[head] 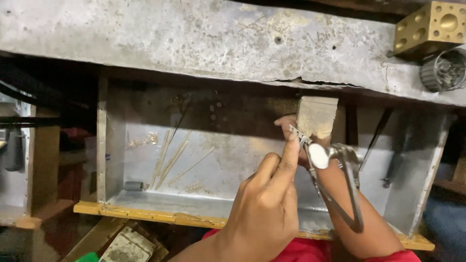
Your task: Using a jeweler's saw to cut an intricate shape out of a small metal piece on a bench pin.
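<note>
My left hand [264,211] reaches up from the bottom centre with its fingers curled. Its index finger stretches up to a small toothed metal strip [294,130] and rests on it; the thumb is hidden. The strip sits in the jaws of steel pliers [335,170], just below a wooden bench peg [316,115]. My right hand [287,122] is behind the pliers' head. Only its fingertips and forearm show. The pliers' handles hang down along that forearm.
Under the hands is a metal catch tray [112,145] holding several thin metal rods [170,155], wire scraps and a small cylinder [132,186]. A brass block with round hollows [437,26] and a round metal cup [444,70] stand on the worn bench top [194,34].
</note>
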